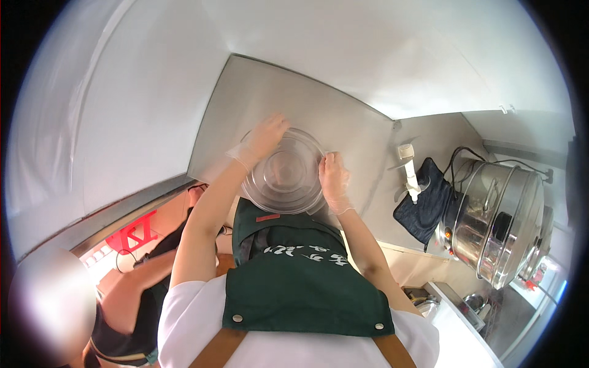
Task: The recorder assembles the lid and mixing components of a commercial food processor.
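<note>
A clear round bowl with ringed sides is right in front of me, over the steel counter and close to my dark green apron. I cannot tell whether a lid covers it. Thin see-through gloves are on both my hands. My left hand reaches across to the far left part of the rim, fingers bent over it. At the right side of the rim, my right hand grips the edge with its fingers closed. Nothing that I can make out lies inside the bowl.
The steel counter meets pale walls at the back and left. To the right stand a large round steel cooker with cables, a dark cloth and a white pump-like nozzle. Another person's arm is at the lower left.
</note>
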A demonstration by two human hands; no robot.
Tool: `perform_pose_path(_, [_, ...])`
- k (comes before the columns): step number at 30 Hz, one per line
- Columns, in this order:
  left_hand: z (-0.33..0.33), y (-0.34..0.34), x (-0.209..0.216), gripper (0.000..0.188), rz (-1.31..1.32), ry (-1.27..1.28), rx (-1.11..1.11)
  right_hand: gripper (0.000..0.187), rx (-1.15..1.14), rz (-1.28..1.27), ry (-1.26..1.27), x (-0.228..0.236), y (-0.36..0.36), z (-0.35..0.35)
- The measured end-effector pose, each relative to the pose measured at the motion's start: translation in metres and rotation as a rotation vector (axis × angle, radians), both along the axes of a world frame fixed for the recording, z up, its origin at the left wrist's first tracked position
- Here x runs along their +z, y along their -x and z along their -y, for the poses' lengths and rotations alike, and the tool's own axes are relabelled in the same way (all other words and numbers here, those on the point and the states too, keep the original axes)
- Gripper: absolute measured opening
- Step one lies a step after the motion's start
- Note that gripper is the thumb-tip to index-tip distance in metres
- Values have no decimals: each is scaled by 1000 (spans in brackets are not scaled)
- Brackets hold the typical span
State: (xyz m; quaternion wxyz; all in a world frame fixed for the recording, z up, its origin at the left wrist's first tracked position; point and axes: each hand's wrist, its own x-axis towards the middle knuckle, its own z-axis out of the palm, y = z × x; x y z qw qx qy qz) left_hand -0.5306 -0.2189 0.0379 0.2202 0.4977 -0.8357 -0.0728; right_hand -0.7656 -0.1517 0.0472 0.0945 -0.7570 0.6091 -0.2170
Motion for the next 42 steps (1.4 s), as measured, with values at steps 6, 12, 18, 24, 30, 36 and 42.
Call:
perform_pose_path(6, [7,-3,2,7,-60,40,-22,14,3,2,-43,-13,9,3])
perform_pose_path(12, [10,0,6,6,-73,-29,97,13,-34,36,-37,-15,7,9])
perform_pose_path(18, [22,0,9,3,-95,-8,34,10,-72,57,-31,-17,7,14])
perform_pose_path(24, [30,-4,4,4,-60,-111,-39,11,-72,46,6,-19,7,17])
perform_pose_path(30, [36,1,-1,5,-128,-179,-32,12,-122,69,12,-21,9,16])
perform_pose_path(36, [42,1,-12,7,29,-174,-100,14,-121,80,-2,-24,8,20])
perform_pose_path(42, [39,-2,-6,6,-23,-50,-226,12,-128,131,19,-28,9,16])
